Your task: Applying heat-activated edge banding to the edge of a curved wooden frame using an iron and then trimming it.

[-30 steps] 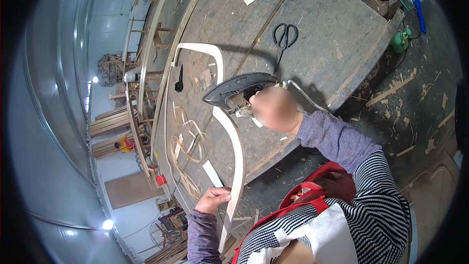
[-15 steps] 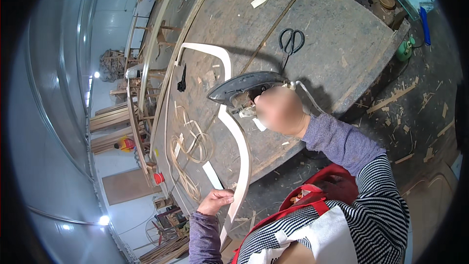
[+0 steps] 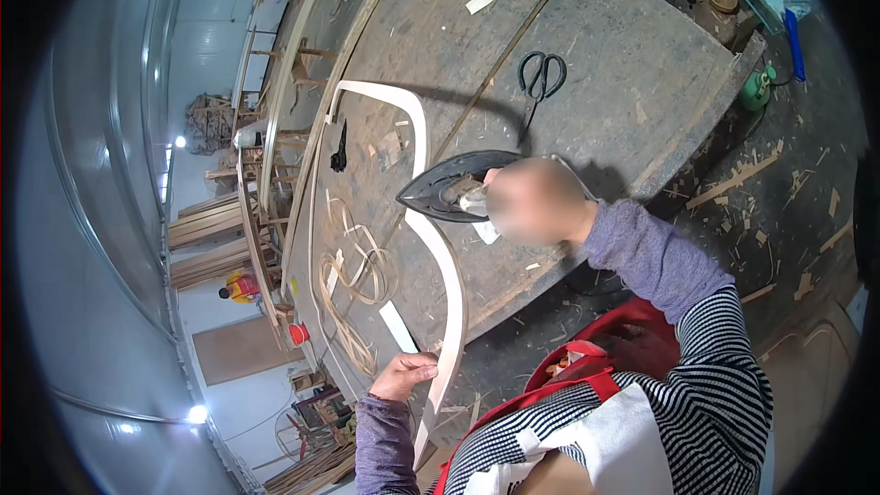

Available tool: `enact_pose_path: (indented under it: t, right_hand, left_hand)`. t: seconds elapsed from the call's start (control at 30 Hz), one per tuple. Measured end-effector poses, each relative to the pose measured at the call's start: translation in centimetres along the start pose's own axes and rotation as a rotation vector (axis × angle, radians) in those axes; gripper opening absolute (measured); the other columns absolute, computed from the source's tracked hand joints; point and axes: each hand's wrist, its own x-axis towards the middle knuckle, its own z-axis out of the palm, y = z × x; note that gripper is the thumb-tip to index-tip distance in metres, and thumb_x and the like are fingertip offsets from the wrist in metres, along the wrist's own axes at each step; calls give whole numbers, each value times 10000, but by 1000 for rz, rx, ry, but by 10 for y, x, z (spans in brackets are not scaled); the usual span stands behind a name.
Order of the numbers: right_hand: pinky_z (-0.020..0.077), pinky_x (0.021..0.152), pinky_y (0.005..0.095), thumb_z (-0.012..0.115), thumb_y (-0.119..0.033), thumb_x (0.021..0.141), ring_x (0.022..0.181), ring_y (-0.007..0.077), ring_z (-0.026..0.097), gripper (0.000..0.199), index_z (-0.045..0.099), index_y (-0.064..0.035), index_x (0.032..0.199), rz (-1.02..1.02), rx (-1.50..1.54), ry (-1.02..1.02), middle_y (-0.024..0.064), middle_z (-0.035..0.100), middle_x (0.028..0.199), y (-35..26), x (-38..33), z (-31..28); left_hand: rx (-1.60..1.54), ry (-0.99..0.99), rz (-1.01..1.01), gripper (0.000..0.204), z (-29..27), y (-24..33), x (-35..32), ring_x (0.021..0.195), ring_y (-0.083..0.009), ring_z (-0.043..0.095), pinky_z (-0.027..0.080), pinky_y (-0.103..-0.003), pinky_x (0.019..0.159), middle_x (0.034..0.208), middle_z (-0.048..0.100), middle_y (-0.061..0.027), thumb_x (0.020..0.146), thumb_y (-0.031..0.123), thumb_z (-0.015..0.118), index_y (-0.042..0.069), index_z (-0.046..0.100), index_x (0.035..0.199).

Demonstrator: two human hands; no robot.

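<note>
A long pale wooden piece (image 3: 449, 284), bent in an S-like curve, runs from my body across the bench. My left hand (image 3: 401, 378) pinches its near end between thumb and fingers. Farther along, a dark clothes iron (image 3: 431, 194) lies across the piece, its pointed tip toward the left. On the iron's handle, at its right end, is my right hand (image 3: 536, 204), closed round it. Blurring covers the fingers of that hand, and the iron hides the part of the wood below it. Black-handled scissors (image 3: 542, 76) lie beyond the iron.
Loose coils of thin edging strip (image 3: 353, 280) lie on the worn bench (image 3: 596, 101), left of the wood. A black tangled scrap (image 3: 340, 148) and a white strip (image 3: 399, 325) are nearby. Wood offcuts litter the floor (image 3: 733, 220). A person (image 3: 241, 286) is in the distance.
My right hand has turned the iron, so more of its top face shows, and its tip has shifted slightly nearer me. My left hand stays at the same place on the wood.
</note>
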Motion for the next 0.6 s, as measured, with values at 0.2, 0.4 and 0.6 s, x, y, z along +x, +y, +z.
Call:
enact_pose_path:
  t: [0.2,0.4,0.6]
  right_hand:
    - [459,545,341,728,-52,643,608,291,630,259,585,-29,857,99,190,-136,163,596,671,3,-10,-25]
    - [453,568,302,712,-25,661,596,139,593,269,599,-16,905,179,410,-312,147,602,689,-3,-21,-43]
    - [432,552,291,706,-10,664,580,123,510,249,584,-8,881,223,522,-359,128,568,652,-23,-53,-39]
  left_hand:
    - [-5,22,25,167,2,1,-2,783,-123,605,460,-271,767,862,696,-44,824,83,710,-22,720,955]
    - [-3,-16,52,168,1,5,0,789,-125,605,460,-269,765,884,693,-51,826,74,705,-33,714,955]
    - [34,-21,26,177,0,5,2,798,-129,608,463,-272,772,891,693,-56,827,78,704,-38,711,961]
